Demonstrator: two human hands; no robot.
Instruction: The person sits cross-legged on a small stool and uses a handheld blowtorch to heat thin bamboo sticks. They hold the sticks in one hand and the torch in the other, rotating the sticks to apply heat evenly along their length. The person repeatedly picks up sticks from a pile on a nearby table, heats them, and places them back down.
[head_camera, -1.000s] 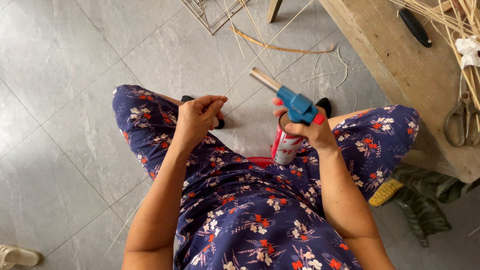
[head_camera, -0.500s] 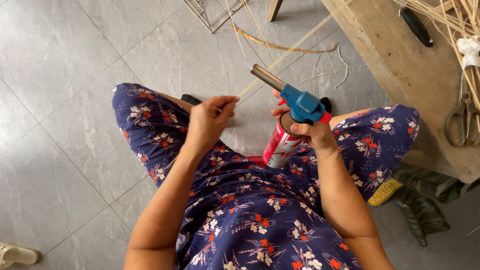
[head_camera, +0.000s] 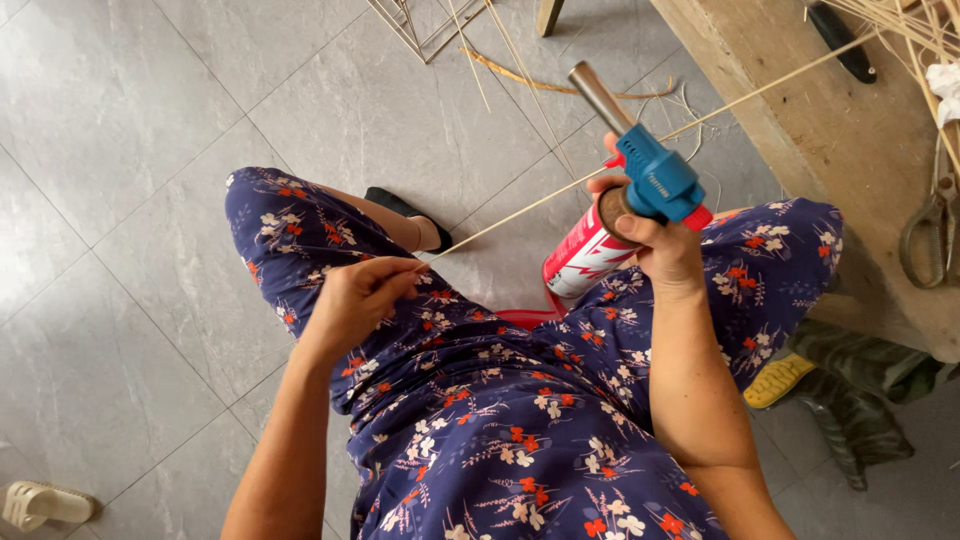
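Note:
My right hand (head_camera: 655, 240) grips a red and white gas canister (head_camera: 582, 262) topped by a blue torch head (head_camera: 658, 181) whose metal nozzle (head_camera: 598, 96) points up and away. My left hand (head_camera: 352, 303) pinches the near end of a long thin cane strip (head_camera: 520, 210). The strip runs diagonally up to the right, passes just under the torch head and reaches over the wooden bench. Both hands hover above my lap, which is covered by a dark blue flowered dress (head_camera: 500, 420).
A wooden bench (head_camera: 830, 150) stands at the right with metal shears (head_camera: 930, 230), a dark-handled tool (head_camera: 838, 38) and a bundle of thin canes (head_camera: 915, 25). A wire frame (head_camera: 415, 22) and loose strips lie on the grey tiled floor. A pale sandal (head_camera: 40, 503) sits at bottom left.
My right hand has raised the torch and tilted its nozzle higher. My left hand has dropped toward my lap and now draws the cane strip taut under the torch.

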